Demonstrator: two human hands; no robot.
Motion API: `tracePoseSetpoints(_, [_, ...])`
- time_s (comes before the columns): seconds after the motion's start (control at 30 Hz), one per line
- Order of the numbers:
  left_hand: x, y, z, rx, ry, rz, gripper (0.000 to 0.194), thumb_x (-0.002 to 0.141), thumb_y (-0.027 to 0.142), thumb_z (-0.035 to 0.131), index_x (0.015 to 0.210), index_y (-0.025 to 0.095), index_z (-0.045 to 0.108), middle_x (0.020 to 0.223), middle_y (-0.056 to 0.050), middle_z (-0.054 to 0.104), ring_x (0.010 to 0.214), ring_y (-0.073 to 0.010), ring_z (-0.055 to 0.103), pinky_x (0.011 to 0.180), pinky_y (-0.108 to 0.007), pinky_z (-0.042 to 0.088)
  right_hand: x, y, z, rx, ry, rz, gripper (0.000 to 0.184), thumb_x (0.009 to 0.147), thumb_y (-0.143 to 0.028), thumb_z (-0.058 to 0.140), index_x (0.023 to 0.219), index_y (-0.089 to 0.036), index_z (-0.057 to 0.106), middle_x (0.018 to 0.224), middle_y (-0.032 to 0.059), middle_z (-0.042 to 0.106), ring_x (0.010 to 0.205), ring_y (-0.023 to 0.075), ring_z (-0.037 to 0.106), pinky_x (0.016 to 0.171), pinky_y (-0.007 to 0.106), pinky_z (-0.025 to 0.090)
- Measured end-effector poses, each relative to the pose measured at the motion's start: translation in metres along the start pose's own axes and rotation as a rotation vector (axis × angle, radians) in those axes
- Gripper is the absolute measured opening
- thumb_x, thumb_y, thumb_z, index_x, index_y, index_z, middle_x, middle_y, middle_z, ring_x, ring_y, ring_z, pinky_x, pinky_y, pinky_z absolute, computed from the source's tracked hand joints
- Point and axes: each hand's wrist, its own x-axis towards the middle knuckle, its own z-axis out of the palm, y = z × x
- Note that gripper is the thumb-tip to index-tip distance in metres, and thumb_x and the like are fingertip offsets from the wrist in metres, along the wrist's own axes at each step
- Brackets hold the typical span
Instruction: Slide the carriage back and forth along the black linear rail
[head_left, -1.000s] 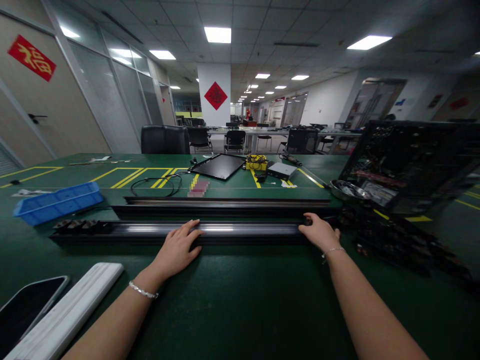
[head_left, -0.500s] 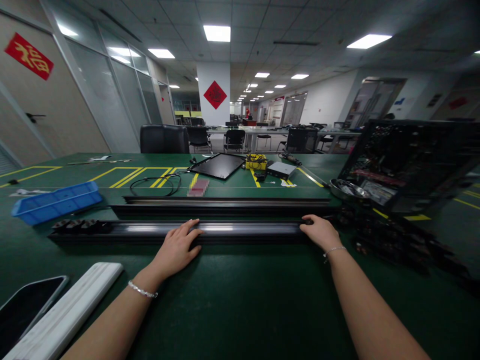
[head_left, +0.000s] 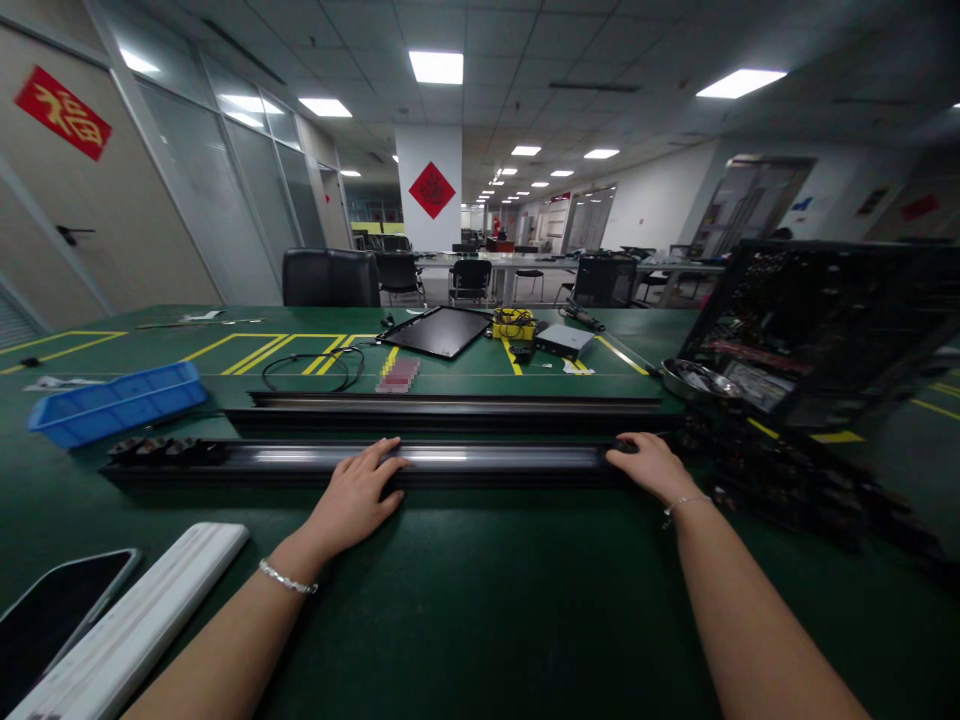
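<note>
Slid a little outward, the right hand (head_left: 651,468) has been shifted toward the end of the black metal rail (head_left: 480,460), and the left hand (head_left: 356,490) is placed nearer its middle. Fingers are draped over the top of the rail, and it is bracketed at two well-spaced points; whether it is gripped cannot be told, as the far side is hidden. The rail is laid lengthwise on the green desk (head_left: 487,620), just in front of a second rail (head_left: 450,415). Black blocks (head_left: 154,450) are lined up on its left end. Small shiny parts (head_left: 701,377) are heaped in a metal dish (head_left: 667,372); the contents of the blue tray (head_left: 116,405) cannot be made out.
</note>
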Motion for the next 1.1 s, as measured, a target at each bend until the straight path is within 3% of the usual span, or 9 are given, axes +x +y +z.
tracePoseSetpoints(0.37, [-0.0004,-0.0006,0.0004,-0.002,-0.002,-0.004,0.039,0.079,0.032,0.051,0.118,0.030,0.053,0.142,-0.005,0.039,0.129,-0.0258,0.036,0.100,-0.047,0.032,0.0045,0.0063,0.0047,0.051,0.038,-0.020,0.045,0.066,-0.045,0.054,0.105,-0.025,0.063,0.127,0.0081,0.052,0.112,0.0299,0.050,0.091,0.043,0.041])
tracePoseSetpoints(0.6, [-0.0006,-0.0014,-0.0002,-0.015,-0.005,0.000,0.038,0.080,0.033,0.050,0.118,0.031,0.052,0.143,-0.005,0.038,0.129,-0.0261,0.037,0.100,-0.047,0.032,0.0063,0.0086,0.0055,0.074,0.084,0.006,0.059,0.065,-0.044,0.055,0.120,-0.022,0.054,0.129,0.0121,0.049,0.113,0.0290,0.050,0.089,0.041,0.043])
tracePoseSetpoints(1.1, [-0.0002,-0.0004,-0.0020,-0.003,-0.017,-0.006,0.038,0.080,0.033,0.050,0.118,0.029,0.052,0.143,-0.006,0.038,0.129,-0.0261,0.036,0.101,-0.047,0.032,0.0083,0.0096,0.0051,0.104,0.083,0.070,0.064,0.063,-0.044,0.058,0.122,-0.018,0.052,0.119,0.0164,0.056,0.105,0.0303,0.055,0.083,0.041,0.046])
